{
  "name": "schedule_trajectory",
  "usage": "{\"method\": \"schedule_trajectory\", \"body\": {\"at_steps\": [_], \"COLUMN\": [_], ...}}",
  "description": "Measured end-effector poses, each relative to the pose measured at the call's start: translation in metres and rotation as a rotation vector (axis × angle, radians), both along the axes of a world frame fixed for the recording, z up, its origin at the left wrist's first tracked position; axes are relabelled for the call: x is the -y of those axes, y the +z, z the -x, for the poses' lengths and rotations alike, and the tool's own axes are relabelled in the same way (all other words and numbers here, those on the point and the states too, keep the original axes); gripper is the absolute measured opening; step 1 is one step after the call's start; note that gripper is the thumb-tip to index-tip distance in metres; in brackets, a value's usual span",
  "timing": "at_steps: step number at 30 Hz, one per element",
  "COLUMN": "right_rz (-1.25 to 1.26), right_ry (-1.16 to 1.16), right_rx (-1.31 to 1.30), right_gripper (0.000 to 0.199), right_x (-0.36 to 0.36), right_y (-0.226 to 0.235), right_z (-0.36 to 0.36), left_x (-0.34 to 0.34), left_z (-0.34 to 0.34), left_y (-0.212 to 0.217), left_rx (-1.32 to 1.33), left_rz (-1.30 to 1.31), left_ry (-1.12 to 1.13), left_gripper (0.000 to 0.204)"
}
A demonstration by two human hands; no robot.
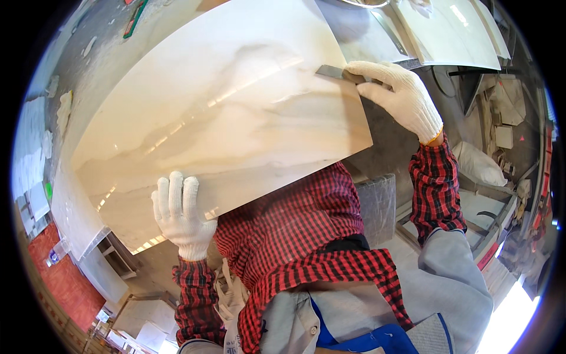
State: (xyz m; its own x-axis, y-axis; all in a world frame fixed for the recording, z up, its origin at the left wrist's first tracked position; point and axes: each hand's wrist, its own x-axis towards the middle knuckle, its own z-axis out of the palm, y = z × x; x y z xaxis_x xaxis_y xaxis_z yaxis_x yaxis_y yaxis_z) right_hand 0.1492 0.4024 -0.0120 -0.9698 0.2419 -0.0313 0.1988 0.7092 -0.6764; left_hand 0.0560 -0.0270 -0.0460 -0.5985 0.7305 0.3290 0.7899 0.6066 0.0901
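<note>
A large, glossy cream slab (pixel 247 124) with grey-brown marble-like veining lies in front of me, its near edge close to my body. My left hand (pixel 184 218), in a white knit glove, rests on the slab's near left part with the fingers stretched out. At the slab's right edge my gloved right hand (pixel 404 94) grips a putty knife (pixel 331 72). Its flat grey blade points left over the slab surface. The glove partly hides the handle, and I cannot tell whether the blade touches the slab.
More pale slabs (pixel 448 35) stand at the upper right. A green-edged tool (pixel 135 19) lies on the dusty surface at the far left. To the left are a red sheet (pixel 65 277) and a plastic bottle (pixel 58 252). A white sack (pixel 479 165) sits on the right.
</note>
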Motion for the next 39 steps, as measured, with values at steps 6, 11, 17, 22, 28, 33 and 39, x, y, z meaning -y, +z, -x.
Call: {"method": "schedule_trajectory", "body": {"at_steps": [6, 11, 17, 22, 28, 33, 39], "right_rz": [-0.348, -0.219, -0.358, -0.551, -0.655, -0.648, -0.271], "right_ry": [0.197, 0.369, 0.557, 0.569, 0.525, 0.502, 0.390], "right_rx": [-0.138, -0.185, -0.207, -0.197, -0.102, -0.186, -0.104], "right_gripper": [0.032, 0.032, 0.033, 0.030, 0.029, 0.031, 0.034], "right_x": [-0.008, 0.003, 0.016, 0.008, -0.008, -0.019, -0.023], "right_y": [0.003, 0.008, 0.007, 0.011, 0.012, 0.001, 0.012], "right_z": [0.011, 0.027, 0.053, 0.050, 0.035, 0.024, 0.013], "left_x": [-0.001, 0.002, 0.002, 0.001, 0.001, 0.000, 0.003], "left_z": [-0.004, -0.003, -0.004, -0.007, -0.007, -0.006, -0.009], "left_y": [0.006, 0.008, 0.010, 0.011, 0.010, 0.006, 0.007], "left_rx": [0.027, 0.014, 0.049, 0.049, 0.054, 0.029, 0.033], "left_rz": [-0.006, -0.023, 0.006, 0.028, 0.031, -0.004, 0.008], "left_ry": [0.010, -0.004, 0.025, 0.054, 0.062, 0.038, 0.054], "left_gripper": [0.064, 0.064, 0.064, 0.062, 0.060, 0.059, 0.057]}}
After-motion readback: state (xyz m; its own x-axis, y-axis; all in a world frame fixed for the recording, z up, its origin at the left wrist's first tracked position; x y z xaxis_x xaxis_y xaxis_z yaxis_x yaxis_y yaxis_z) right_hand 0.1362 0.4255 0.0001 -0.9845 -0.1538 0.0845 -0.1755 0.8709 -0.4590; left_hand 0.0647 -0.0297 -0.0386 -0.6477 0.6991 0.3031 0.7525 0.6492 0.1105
